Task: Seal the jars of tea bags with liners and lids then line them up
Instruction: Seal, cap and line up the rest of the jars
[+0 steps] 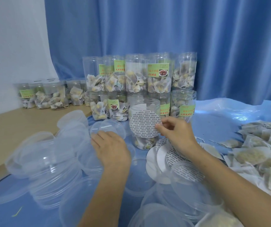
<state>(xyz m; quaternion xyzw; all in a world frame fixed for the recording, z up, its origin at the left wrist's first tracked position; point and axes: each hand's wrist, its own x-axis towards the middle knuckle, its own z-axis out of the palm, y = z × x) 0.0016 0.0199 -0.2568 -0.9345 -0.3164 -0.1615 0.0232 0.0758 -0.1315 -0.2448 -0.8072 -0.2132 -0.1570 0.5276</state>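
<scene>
An open clear jar [145, 105] with tea bags at its bottom stands in the middle of the table. My right hand [175, 133] pinches a round printed liner [143, 124] by its right edge and holds it upright in front of that jar. My left hand [111, 149] grips a clear plastic lid [107, 127] just left of the jar. Loose liners [162, 158] lie in a heap under my right wrist. Several jars of tea bags [139, 79] are stacked in two tiers behind the open jar.
Many clear lids [46, 163] are scattered over the left and near part of the blue table. Loose tea bags [262, 149] are piled at the right. More filled jars [49, 94] stand at the back left by a blue curtain [164, 30].
</scene>
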